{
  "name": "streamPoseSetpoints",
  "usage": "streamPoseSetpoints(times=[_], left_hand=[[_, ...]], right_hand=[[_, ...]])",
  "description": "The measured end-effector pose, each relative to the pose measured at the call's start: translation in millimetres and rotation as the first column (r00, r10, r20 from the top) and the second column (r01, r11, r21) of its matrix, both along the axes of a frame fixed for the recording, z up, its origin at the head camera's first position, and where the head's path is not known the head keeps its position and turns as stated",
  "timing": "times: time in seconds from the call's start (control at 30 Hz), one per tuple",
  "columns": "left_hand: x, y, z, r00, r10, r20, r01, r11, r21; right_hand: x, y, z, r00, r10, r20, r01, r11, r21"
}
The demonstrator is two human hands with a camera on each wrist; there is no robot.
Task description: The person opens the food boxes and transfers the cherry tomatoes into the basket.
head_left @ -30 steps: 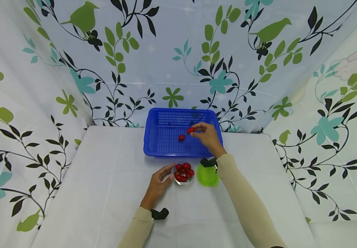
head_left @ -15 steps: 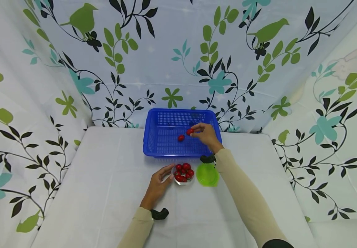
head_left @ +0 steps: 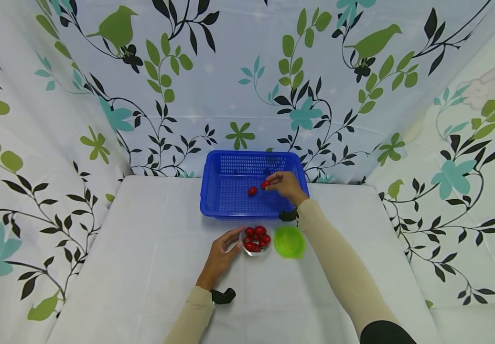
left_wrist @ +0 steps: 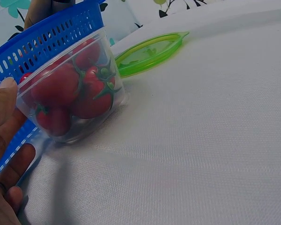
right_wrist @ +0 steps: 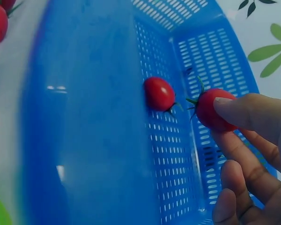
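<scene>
With thumb and fingertips, my right hand (head_left: 287, 185) pinches a red cherry tomato (right_wrist: 214, 109) with its green stem on, inside the blue basket (head_left: 226, 210). A second cherry tomato (right_wrist: 159, 94) lies on the basket floor beside it, apart from the held one. On the table in front of the basket stands a clear plastic container (left_wrist: 79, 133) holding several red tomatoes (head_left: 254, 240). My left hand (head_left: 220, 255) holds its left side, thumb and index finger curved about the wall; part of its grip is hidden in the left wrist view.
A green plastic lid (head_left: 289, 242) lies on the table, right of the container and below my right wrist. White cloth covers the table (head_left: 170, 267). A patterned curtain (head_left: 230, 71) hangs behind the basket and along both sides.
The right hand has lowered slightly in the basket with the cherry tomato pinched. The left hand and the container have stayed in place; the head view has shifted a little.
</scene>
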State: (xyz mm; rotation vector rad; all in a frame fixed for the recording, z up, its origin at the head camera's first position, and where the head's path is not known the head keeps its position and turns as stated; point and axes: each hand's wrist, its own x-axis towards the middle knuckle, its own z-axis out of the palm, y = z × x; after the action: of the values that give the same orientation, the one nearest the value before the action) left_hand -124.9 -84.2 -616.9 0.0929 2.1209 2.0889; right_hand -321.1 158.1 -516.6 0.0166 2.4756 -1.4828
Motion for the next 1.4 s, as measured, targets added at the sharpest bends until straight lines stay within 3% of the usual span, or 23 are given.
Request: streamPoseSetpoints(times=[0.73,1.07,1.4], left_hand=[[0.8,-2.4,-2.6,1.000,0.002,0.020,-0.002,1.000,0.001],[0.5,-0.4,-3.1,1.000,0.007,0.010,-0.007,1.000,0.008],[1.0,-0.9,-2.4,1.000,0.011,-0.008,-0.011,1.000,0.007]], right_hand=[[-32.0,-10,-6.0,0.985,0.053,0.165,-0.071,0.992,0.106],[-39.7,-10,-20.0,0.982,0.099,0.159,-0.121,0.984,0.134],[-45.8,-15,-22.1,0.976,0.105,0.192,-0.138,0.976,0.170]])
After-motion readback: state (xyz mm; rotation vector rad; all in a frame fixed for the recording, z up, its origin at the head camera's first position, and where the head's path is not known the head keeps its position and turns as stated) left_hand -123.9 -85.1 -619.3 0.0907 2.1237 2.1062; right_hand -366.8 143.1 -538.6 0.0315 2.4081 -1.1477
